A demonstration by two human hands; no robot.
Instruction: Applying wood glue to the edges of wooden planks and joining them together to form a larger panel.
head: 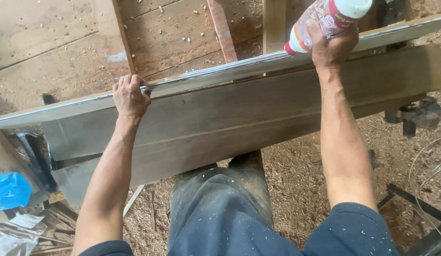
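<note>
A long wooden board (258,109) stands on edge across the view, its top edge coated with a whitish line of glue (215,73). My left hand (130,95) grips that top edge at the left. My right hand (332,45) holds a white glue bottle (325,19) with a red-tipped nozzle tilted down onto the edge, right of centre. My knee in dusty dark trousers (220,204) is pressed against the board's face below.
Plank flooring (54,47) and thin wooden strips (223,28) lie beyond the board. Sawdust covers the ground at the right. A metal clamp (415,116) sits at the right, a blue plastic bag (9,189) and wood scraps at the lower left.
</note>
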